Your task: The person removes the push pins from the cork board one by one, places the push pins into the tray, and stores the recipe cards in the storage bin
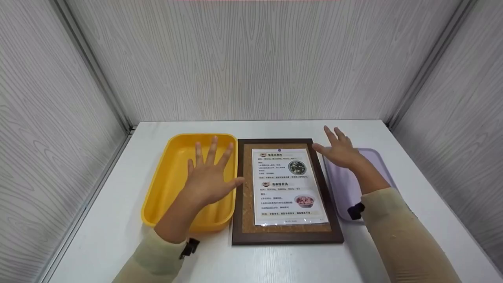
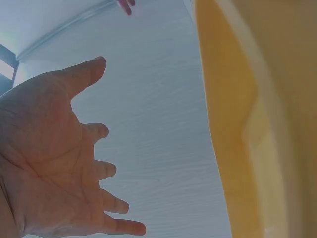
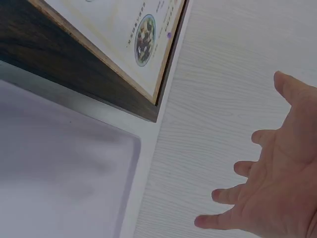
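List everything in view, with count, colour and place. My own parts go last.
Wall panels: three, pale grey wood-grain, back and both sides
Corner strips: two, grey, where the panels meet
Table: one, white, between the panels
Framed corkboard: one, dark brown and tan, mid-table
Printed sheet: one, mostly white, on the corkboard
Food pictures: two, multicoloured, right side of the sheet
Small dot, perhaps a pin: one, purple, sheet's top edge
Yellow tray: one, yellow, left of the corkboard
Lilac tray: one, lilac, right of the corkboard
Dark attachments: two, black, at the cuffs
Sleeves: two, beige, on the forearms
Hands: two, bare, fingers spread, one near each tray
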